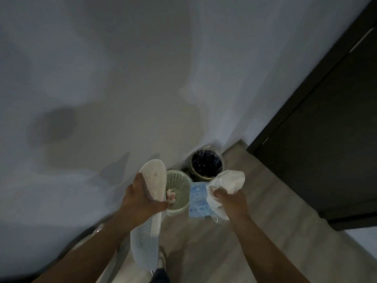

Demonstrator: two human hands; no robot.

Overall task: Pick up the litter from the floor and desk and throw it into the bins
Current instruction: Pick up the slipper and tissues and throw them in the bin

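Basket [179, 181]: pale green perforated plastic, matt. Round bin [206, 164]: glossy black plastic liner. Floor [255, 201]: light wood-look boards, smooth. Wall [122, 78]: matt white paint.

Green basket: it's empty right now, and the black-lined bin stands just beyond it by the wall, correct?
Not quite. The head view shows the green basket is not empty: a crumpled scrap already lies inside it. The black-lined bin does stand just beyond it by the wall.
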